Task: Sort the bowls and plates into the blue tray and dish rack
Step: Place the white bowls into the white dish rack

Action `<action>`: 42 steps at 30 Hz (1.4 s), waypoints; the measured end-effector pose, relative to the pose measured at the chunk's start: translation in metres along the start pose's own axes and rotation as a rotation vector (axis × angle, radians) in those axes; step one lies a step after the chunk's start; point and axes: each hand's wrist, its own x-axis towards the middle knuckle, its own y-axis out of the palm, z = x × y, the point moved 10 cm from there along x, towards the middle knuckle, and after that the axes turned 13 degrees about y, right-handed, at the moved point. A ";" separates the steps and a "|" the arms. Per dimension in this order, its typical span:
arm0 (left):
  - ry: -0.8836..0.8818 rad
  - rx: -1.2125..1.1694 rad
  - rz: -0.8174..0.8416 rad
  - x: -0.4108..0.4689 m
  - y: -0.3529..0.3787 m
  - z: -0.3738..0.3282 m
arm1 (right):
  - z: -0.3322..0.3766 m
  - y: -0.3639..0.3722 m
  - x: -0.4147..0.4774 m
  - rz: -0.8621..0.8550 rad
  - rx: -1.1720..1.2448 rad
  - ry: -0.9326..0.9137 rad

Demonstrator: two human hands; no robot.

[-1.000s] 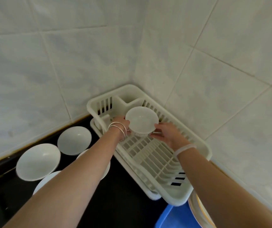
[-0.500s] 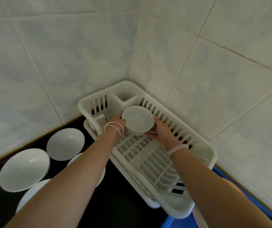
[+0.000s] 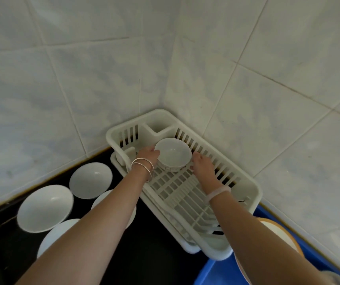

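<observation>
The task is in its early or middle part, as I judge it. One small bowl [image 3: 173, 153] is at the far end of the dish rack [image 3: 245, 188], upright, low over the grid floor or already on it (I cannot tell which). It is the only dish I see in the rack. The left hand [image 3: 147, 155] grips the bowl at its left side, with the thumb at the rim. The right hand [image 3: 203, 166] holds the right side with bent fingers. So the bowl is between both hands, and the placing does not look finished.

In the blue tray [image 3: 216, 272], at the lower right corner just beside the rack, there are plates [image 3: 282, 233] with an orange-brown edge. The right forearm hides most of them, so I cannot count them.

What is left: four white bowls wait on the black worktop [image 3: 154, 254], to the left of the rack. Two show fully, one near the wall [image 3: 91, 179] and one larger in front of it [image 3: 44, 207]. Two more [image 3: 58, 235] are partly under the left forearm. I judge that these must go into the rack next.

About writing: I can read no brand, label or text on the rack, the tray or the dishes. The small bowl has only a thin darker line near its foot, which is decoration.
</observation>
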 end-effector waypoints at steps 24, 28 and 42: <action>-0.130 0.426 -0.498 -0.270 -0.189 0.109 | -0.101 0.148 -0.171 0.160 -0.322 0.110; -0.230 0.220 -0.518 -0.274 -0.195 0.142 | -0.108 0.160 -0.164 0.194 -0.063 0.265; -0.260 -0.253 -0.570 -0.271 -0.192 0.183 | -0.075 0.152 -0.178 0.268 0.145 0.136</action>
